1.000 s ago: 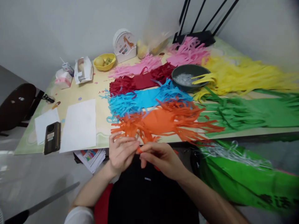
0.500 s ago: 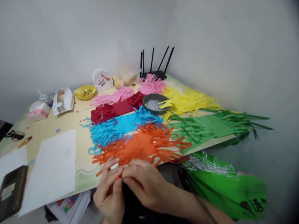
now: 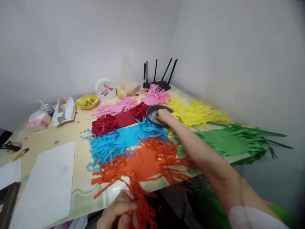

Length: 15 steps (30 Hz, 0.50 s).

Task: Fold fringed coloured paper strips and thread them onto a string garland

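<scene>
At the table's front edge, my left hand [image 3: 119, 210] is closed on a fringed strip of orange tissue paper [image 3: 144, 206], its ends hanging down over my lap. My right hand [image 3: 163, 115] reaches across into the grey bowl [image 3: 156, 107], which holds small clear or whitish bits. Its fingers are curled together and dip into the bowl, so whatever they pinch is hidden. Under my right arm lies a stack of fringed orange paper [image 3: 144, 162]. Behind it are blue fringed paper [image 3: 130, 127] and dark red fringed paper [image 3: 122, 119].
Yellow fringed paper [image 3: 199, 111] and green fringed paper [image 3: 225, 140] spread right of the bowl, pink fringed paper [image 3: 157, 95] behind it. A black router [image 3: 158, 85] stands at the back corner. Left are white paper [image 3: 47, 181], a yellow fruit dish [image 3: 87, 107] and a phone [image 3: 8, 203].
Both hands were together at the table's front edge over a bit of orange. My right hand has gone forward into the bowl; the left stays low with the orange strip.
</scene>
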{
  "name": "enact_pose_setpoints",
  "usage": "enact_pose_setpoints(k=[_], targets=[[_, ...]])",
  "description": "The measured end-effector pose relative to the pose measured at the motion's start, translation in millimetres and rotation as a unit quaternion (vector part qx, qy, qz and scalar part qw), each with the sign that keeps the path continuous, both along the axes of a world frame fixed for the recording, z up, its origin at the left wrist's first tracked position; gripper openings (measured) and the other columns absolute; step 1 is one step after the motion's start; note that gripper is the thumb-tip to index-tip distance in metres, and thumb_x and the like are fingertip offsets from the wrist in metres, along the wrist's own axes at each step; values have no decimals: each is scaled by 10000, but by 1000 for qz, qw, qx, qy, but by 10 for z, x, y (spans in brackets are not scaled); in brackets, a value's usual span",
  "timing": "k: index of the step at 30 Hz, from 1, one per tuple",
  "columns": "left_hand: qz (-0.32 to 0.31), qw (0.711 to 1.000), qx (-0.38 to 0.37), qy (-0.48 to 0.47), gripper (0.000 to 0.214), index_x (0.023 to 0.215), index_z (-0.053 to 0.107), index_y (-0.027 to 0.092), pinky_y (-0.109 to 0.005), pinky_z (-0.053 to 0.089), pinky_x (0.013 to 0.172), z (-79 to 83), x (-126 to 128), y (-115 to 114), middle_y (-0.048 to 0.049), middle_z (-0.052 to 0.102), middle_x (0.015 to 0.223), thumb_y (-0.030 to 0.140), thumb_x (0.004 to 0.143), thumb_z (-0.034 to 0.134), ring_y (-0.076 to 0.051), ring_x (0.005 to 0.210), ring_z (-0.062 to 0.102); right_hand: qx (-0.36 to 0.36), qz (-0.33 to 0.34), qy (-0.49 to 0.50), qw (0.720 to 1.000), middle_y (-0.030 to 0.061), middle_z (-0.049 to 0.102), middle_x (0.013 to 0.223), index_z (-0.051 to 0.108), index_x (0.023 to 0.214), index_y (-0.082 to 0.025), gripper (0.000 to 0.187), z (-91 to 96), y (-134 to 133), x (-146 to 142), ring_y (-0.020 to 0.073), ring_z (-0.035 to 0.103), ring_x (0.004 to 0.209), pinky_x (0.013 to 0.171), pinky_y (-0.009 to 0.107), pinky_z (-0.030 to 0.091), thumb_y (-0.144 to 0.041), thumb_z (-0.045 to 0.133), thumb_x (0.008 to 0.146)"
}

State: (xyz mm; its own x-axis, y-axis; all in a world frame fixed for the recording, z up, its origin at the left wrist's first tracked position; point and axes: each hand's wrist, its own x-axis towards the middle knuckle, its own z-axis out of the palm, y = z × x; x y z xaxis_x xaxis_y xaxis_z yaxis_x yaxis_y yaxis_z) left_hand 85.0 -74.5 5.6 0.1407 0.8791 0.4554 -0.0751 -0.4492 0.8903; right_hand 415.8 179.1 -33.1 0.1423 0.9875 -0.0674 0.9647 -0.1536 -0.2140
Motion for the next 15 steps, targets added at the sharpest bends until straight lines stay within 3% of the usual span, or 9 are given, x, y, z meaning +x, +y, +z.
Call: enact_pose_setpoints(k=[3,8,12,15], targets=[[-69,997,22,16,236,1069,716,295,-347,552,712,-91,34,-10,-7,671,547,241,926,535,-140,490,609,-11,10,-8,1000,104,636,1134,621,1122,-118,301,-135,27,-3,203,632,1001,874,404,528,-339,607,918],[-33,999,-23,17,221,1016,726,265,-307,540,717,-177,25,-47,-1,645,555,182,902,555,-147,566,611,26,18,16,999,81,674,1082,650,1051,-131,245,-106,10,154,198,636,1002,913,416,492,-331,589,923],[8,998,-59,23,187,957,744,254,-256,531,675,-215,56,-80,7,631,543,189,881,586,-146,586,618,61,21,69,996,75,746,907,695,1042,-125,223,-39,-115,290,172,679,860,844,265,469,-165,541,885],[41,994,-89,37,150,896,754,229,-234,522,636,-221,71,-107,4,629,541,213,870,607,-147,589,624,90,20,112,989,87,753,896,686,1092,-111,290,-10,-214,298,161,683,800,797,236,470,-143,492,879]])
